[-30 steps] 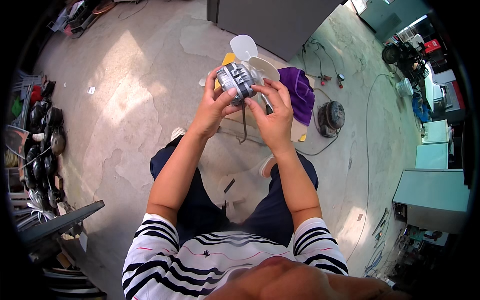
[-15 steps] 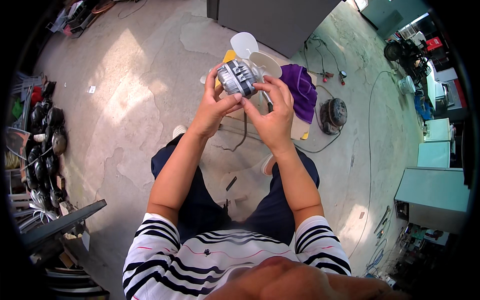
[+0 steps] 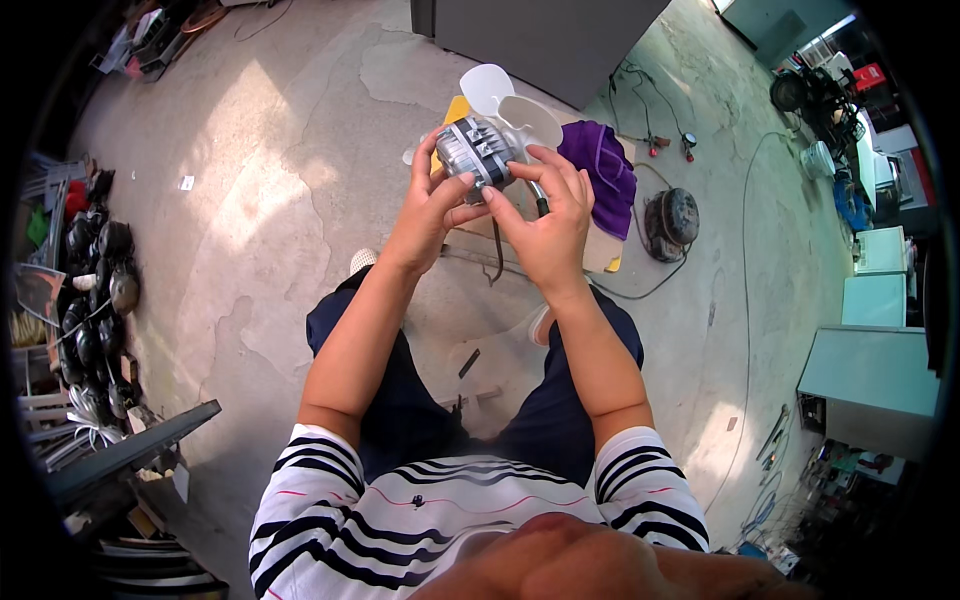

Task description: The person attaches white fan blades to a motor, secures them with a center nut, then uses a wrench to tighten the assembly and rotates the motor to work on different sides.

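Between my two hands is a silver fan motor (image 3: 474, 152) with a dark band round its middle. My left hand (image 3: 428, 215) grips its left side, fingers behind and thumb on the near face. The fingertips and thumb of my right hand (image 3: 550, 215) press on its right and lower edge. White fan blades (image 3: 530, 118) show just beyond the motor; whether they are joined to it is hidden. A dark cable (image 3: 497, 255) hangs down below the motor. Under and behind lies a low board (image 3: 590, 250) bearing a purple cloth (image 3: 600, 180).
A dark round compressor (image 3: 670, 222) sits on the floor to the right, with a cable. A grey cabinet (image 3: 540, 40) stands ahead. Dark compressors (image 3: 95, 290) are heaped at left. Pale cabinets (image 3: 865, 375) line the right. A dark strip (image 3: 469, 362) lies between my feet.
My left thumb has shifted up on the motor, and the motor has turned slightly. The hanging cable has swung a little. Both hands keep their hold.
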Demonstrator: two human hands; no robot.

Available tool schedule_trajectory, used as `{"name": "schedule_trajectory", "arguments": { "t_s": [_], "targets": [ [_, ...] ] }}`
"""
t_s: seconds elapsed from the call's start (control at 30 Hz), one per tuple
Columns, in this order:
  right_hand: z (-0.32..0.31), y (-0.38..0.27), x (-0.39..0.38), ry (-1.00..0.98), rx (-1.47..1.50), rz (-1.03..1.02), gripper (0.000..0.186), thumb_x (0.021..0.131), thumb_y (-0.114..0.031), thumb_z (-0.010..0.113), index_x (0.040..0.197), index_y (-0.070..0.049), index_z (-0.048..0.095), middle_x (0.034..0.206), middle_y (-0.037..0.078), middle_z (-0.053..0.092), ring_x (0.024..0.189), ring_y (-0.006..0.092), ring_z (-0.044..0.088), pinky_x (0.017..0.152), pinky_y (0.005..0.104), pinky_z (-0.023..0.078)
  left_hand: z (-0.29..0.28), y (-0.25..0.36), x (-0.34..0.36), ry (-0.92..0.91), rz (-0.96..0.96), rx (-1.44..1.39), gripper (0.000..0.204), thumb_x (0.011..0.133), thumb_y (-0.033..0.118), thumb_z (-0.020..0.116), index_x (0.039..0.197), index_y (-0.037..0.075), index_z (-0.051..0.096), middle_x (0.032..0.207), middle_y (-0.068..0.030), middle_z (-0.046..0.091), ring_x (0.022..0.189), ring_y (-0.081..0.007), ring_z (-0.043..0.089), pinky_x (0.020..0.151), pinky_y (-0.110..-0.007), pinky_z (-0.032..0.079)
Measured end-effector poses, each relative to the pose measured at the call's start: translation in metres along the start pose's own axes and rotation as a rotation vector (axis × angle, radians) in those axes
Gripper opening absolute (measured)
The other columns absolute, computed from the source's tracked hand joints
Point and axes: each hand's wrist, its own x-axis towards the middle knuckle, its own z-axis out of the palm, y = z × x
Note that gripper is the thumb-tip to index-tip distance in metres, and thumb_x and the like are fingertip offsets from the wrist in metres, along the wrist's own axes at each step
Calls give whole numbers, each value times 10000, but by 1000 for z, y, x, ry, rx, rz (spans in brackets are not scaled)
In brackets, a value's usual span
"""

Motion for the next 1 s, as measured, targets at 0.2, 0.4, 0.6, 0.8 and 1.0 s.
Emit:
{"name": "schedule_trajectory", "arguments": {
  "t_s": [0.2, 0.4, 0.6, 0.8, 1.0],
  "targets": [
    [1, -2, -1, 15, -14, -10, 368, 725, -253, 861, 1035, -126, 711, 1267, 92, 628, 1206, 275, 580, 1154, 598, 249, 1, -1, -3, -16, 28, 113, 836, 906, 240, 661, 1565, 178, 150, 1446, -206, 436, 1236, -299, 605, 955, -436, 597],
    [3, -2, -2, 9, 1, -23, 362, 736, -247, 856, 1041, -126, 705, 1269, 96, 626, 1210, 276, 577, 1152, 603, 254, -6, 0, 3, -47, -6, -77, 842, 890, 225, 671, 1561, 180, 163, 1438, -194, 449, 1225, -302, 611, 964, -438, 593],
    [3, -4, -2, 22, -8, -21, 368, 733, -242, 859, 1044, -125, 702, 1270, 102, 625, 1217, 279, 574, 1152, 600, 257, -4, -1, 2, -17, 13, 28, 821, 908, 244, 668, 1559, 179, 172, 1437, -201, 454, 1227, -306, 610, 954, -436, 598],
    [4, -3, -2, 30, -8, -30, 372, 731, -242, 860, 1045, -124, 699, 1266, 101, 626, 1215, 281, 575, 1148, 599, 263, -2, 3, -3, -25, 29, 59, 840, 895, 216, 681, 1562, 167, 172, 1427, -219, 455, 1245, -306, 599, 954, -426, 601],
    [4, -4, -2, 25, 3, -31, 371, 734, -238, 858, 1045, -118, 694, 1261, 102, 627, 1215, 285, 574, 1145, 594, 269, -3, 5, 1, -43, -5, -65, 853, 890, 199, 676, 1567, 153, 158, 1423, -241, 451, 1251, -315, 594, 962, -437, 597]
  ]
}}
